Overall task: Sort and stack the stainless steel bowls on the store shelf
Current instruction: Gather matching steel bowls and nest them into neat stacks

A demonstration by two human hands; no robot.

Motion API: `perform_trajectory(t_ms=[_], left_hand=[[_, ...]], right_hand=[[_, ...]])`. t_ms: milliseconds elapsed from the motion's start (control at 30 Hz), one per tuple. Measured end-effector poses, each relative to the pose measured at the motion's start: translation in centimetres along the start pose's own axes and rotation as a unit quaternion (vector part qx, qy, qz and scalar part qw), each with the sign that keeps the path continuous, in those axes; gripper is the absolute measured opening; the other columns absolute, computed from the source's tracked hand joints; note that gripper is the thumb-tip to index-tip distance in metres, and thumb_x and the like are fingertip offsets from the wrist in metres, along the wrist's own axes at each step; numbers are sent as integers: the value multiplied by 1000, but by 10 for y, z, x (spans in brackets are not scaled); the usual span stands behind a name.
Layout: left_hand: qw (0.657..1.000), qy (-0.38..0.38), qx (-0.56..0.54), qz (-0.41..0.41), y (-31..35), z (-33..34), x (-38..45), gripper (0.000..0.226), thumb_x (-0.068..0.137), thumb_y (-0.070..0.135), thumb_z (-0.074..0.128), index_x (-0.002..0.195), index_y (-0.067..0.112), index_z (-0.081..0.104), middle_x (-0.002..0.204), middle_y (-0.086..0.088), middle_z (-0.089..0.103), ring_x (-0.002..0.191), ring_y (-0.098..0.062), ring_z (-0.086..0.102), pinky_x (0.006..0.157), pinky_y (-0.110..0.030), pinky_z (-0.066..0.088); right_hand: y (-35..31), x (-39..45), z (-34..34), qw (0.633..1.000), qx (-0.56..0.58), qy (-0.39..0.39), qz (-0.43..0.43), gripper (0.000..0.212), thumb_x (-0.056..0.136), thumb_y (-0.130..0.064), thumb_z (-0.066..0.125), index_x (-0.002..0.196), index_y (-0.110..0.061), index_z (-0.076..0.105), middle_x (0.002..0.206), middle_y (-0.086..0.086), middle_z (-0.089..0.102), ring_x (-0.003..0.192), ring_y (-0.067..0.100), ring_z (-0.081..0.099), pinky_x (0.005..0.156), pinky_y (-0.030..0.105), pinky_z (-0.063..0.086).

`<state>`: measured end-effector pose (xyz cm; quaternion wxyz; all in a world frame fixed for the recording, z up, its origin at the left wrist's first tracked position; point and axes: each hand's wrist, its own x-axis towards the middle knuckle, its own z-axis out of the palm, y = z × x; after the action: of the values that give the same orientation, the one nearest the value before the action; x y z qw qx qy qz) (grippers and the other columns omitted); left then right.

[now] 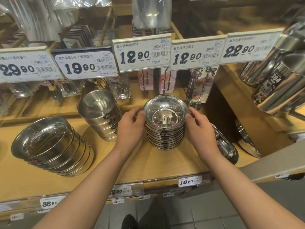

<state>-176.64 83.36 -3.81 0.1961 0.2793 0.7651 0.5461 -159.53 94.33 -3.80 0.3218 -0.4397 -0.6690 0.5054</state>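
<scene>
Two hands flank middle bowl stack (165, 129) on shelf (165, 162): left hand (130, 128) fingers curled at top rim, right hand (200, 128) likewise opposite. Second stack (100, 114) left, third stack (51, 146) far left, tilted.

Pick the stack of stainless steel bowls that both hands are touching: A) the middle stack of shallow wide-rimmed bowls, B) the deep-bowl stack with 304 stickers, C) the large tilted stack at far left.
A: left hand and right hand flank the shallow wide-rimmed steel bowl stack.
</scene>
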Motion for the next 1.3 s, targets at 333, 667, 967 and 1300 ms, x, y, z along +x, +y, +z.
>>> perform_trajectory(t_ms=[333,667,967,1300], left_hand=[[987,-91,-129,-43,-38,5,-29,44,104,18,52,145,35,51,134,23,63,124,0,58,114,-51,42],[966,-154,-183,-95,-67,22,-30,66,98,-7,49,145,38,45,139,18,62,134,-11,54,116,-52,38],[967,-165,-174,-81,-72,31,-21,72,97,-9,50,152,35,39,141,8,62,135,-12,53,117,-52,38],[976,-174,-127,-26,-73,33,-16,77,91,-10,62,150,34,39,140,18,60,134,-4,52,116,-36,38]], right_hand=[[45,-14,4,989,93,-77,87,57,96,-50,47,151,-38,42,153,-14,47,142,8,41,121,46,31],[81,-19,15,957,223,-142,118,47,104,-29,52,149,-38,43,143,-9,59,133,14,55,112,46,44],[84,-15,11,977,155,-138,42,65,94,-26,64,151,-40,39,139,-20,60,133,2,52,112,34,39],[82,-9,9,981,130,-141,30,79,91,0,69,155,-30,35,139,-21,59,131,-1,52,100,13,47]])
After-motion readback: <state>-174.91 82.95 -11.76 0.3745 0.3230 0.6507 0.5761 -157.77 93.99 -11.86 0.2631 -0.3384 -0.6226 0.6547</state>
